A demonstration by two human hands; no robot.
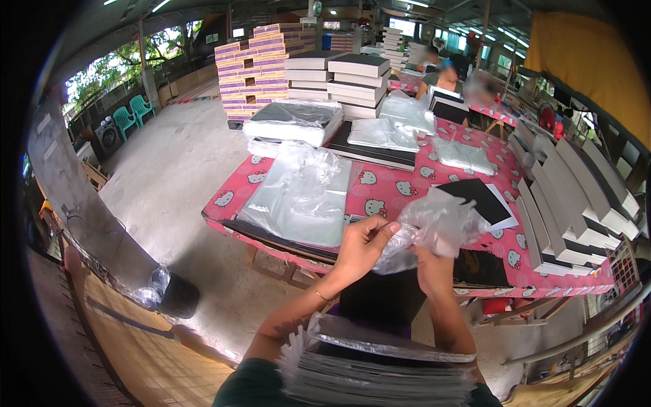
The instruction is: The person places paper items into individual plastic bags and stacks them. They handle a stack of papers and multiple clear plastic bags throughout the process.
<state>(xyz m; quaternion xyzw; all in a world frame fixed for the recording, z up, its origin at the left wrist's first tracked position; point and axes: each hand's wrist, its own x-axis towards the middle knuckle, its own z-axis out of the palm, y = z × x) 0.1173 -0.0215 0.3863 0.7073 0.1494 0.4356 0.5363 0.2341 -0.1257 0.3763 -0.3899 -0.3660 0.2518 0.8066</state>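
Note:
Over the table's front edge, my hands hold a crumpled clear plastic bag (444, 224). My left hand (364, 247) pinches its left edge between thumb and fingers. My right hand (435, 270) grips its lower side, with some fingers hidden by the plastic. Just beyond the bag lie a black sheet (468, 193) and a white sheet (507, 203) partly under it. Left of my hands rests a pile of flat clear plastic bags (291, 210). Close to my body, between my forearms, is a thick stack of plastic-wrapped flat pieces (380, 376).
The table has a pink patterned cover (376, 183). Wrapped black-and-white packs (295, 122) and tall stacks (356, 85) stand at the back left. Leaning rows of thick white-and-black slabs (566, 203) line the right side. Another person (444, 78) sits farther back. A black bin (180, 295) stands on the floor.

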